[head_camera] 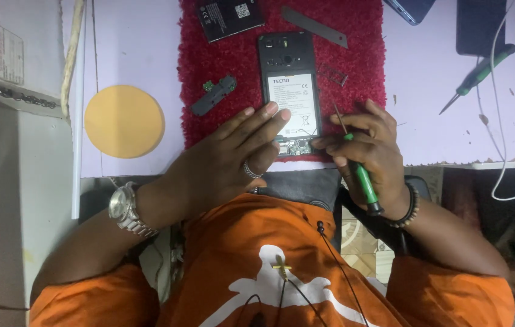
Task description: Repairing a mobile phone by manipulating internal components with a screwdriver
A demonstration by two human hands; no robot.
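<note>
My left hand (233, 151) lies flat, fingers spread, on the opened black phone with its back cover off (289, 85). My right hand (369, 145) is clamped on a green-handled screwdriver (360, 175) just beside the phone's lower edge, on the red fluffy mat (221, 57).

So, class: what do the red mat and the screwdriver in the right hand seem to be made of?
Red mat: likely textile, matte; its surface is shaggy pile. Screwdriver in the right hand: thin shaft looks like metal, handle like glossy green plastic with a black end.
</note>
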